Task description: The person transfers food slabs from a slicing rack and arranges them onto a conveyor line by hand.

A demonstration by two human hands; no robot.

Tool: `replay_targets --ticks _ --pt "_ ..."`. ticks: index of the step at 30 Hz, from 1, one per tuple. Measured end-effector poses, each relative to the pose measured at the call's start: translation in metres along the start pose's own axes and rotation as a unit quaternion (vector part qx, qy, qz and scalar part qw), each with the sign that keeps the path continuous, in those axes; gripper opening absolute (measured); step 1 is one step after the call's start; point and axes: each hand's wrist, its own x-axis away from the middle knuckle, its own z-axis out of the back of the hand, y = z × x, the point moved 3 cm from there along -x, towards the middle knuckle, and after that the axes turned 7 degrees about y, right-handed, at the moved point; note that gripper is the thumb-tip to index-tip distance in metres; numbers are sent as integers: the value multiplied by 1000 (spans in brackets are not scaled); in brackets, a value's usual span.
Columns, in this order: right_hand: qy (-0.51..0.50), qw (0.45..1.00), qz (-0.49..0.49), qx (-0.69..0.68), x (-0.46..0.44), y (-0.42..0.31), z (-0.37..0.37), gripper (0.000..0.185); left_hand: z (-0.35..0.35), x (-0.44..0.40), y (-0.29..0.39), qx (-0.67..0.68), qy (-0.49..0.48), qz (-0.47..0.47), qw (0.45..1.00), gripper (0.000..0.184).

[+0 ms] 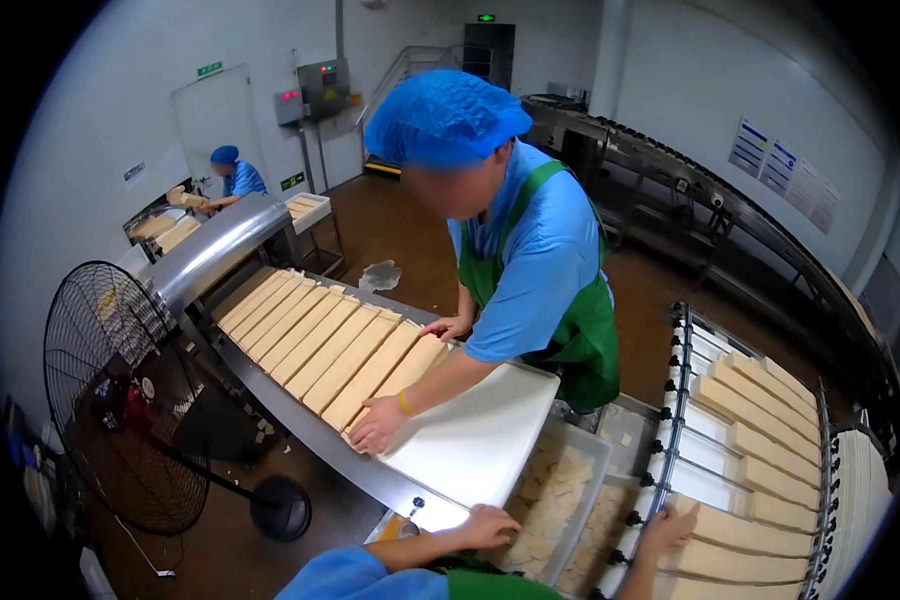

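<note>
My right hand is closed on the left end of a long pale-yellow slab, which lies across the rails of the rack-like conveyor at the right. Its fingertips are partly hidden by the slab. Near the corner of the white tray, my left hand is beside a bin of flat pale scraps. Its fingers are loosely bent and apart, with nothing visible in them. Several similar slabs lie side by side on the conveyor, above my right hand.
Across from me, a co-worker in a blue cap has both hands at the last slab in a row on a metal table. A standing fan is at the left. Another person works at the back beside a curved metal cover.
</note>
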Motion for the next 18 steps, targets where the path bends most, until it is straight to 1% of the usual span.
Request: replay_targets --ticks 1,2,3,4,5,6,7,8,9,10,11,12,13,14,15,16,18 --pt "4 1000 7 -3 0 1 -3 24 1 0 6 101 -44 -67 992 35" --pt "7 1000 14 -5 -1 1 -3 23 10 1 17 200 -88 -134 967 38" --pt "57 994 74 -48 -1 -3 2 19 20 3 25 289 -177 -166 926 42" --pt "105 981 133 -91 0 -7 9 15 42 5 39 290 -177 -164 926 42" --pt "102 982 133 -90 1 -8 16 15 63 12 56 402 -257 -149 866 43" --pt "3 968 171 -183 1 -15 23 12 74 17 65 504 -330 -131 787 45" --pt "-95 935 205 -273 1 -25 36 9 73 19 63 503 -331 -132 788 45" --pt "-289 885 164 -326 0 -55 76 10 66 27 60 484 -391 -127 772 45" --pt "-470 795 116 -366 1 -85 125 12 59 35 58 462 -451 -122 754 45" --pt "-541 688 198 -440 4 -98 158 14 53 38 57 459 -454 -122 754 45" --pt "-597 563 275 -502 9 -103 182 16 48 42 57 492 -450 -126 735 51" --pt "-657 555 270 -434 18 -93 185 27 45 44 59 525 -445 -129 714 58" --pt "-711 542 262 -363 26 -83 188 45 43 46 59 556 -441 -133 691 65" --pt "-680 454 353 -455 19 -109 229 38 43 46 59 573 -438 -135 679 65" --pt "-631 354 436 -535 13 -141 274 32 44 45 57 575 -436 -129 680 64" --pt "-627 359 434 -539 15 -155 289 32 45 45 55 574 -435 -124 683 64" --pt "-556 390 472 -562 19 -174 310 27 46 44 51 570 -432 -115 689 64"
